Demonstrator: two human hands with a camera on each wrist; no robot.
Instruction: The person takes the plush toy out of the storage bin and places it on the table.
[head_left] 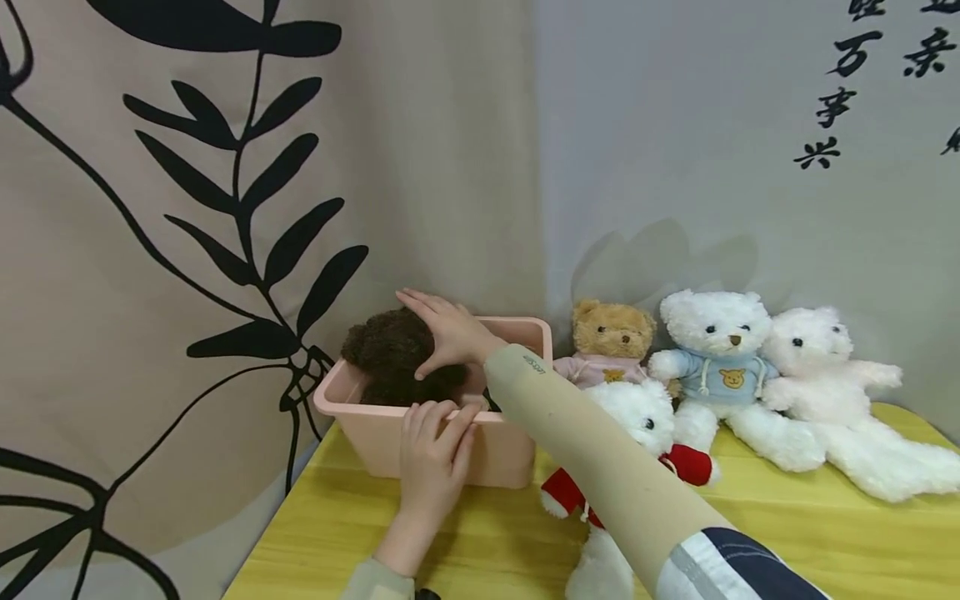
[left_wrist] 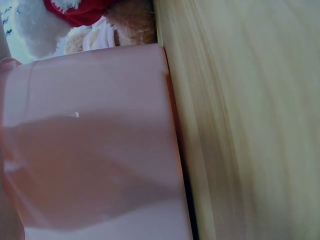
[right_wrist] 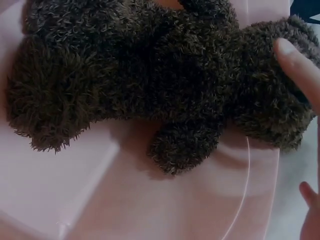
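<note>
Bin (head_left: 501,457): pink plastic, rectangular with rounded rim, standing at the left end of the yellow wooden table (head_left: 825,533); the left wrist view shows its smooth side wall (left_wrist: 95,150) meeting the grained tabletop (left_wrist: 250,125).
Brown bear (head_left: 390,354): dark, curly plush, lying in the bin with its head above the rim; only the right wrist view shows its stubby limbs and nubbly pile (right_wrist: 135,85) against the pale bin floor.
Right hand (head_left: 448,333): fingers spread wide and laid over the brown bear, thumb curving round its near side; the right wrist view shows one fingertip (right_wrist: 295,62) pressing the fur.
Left hand (head_left: 433,458): fingers hooked over the bin's near rim, holding it; seen in the head view alone.
Sleeve (head_left: 592,467): smooth beige, crossing in front of the red bear.
Red bear (head_left: 645,425): white plush with red cuffs, just right of the bin.
Tan bear (head_left: 611,337): pink top, seated beside the bin's far corner.
Blue bear (head_left: 716,350): white fleece, blue hoodie.
White bear (head_left: 825,392): unclothed, sprawled rightmost.
</note>
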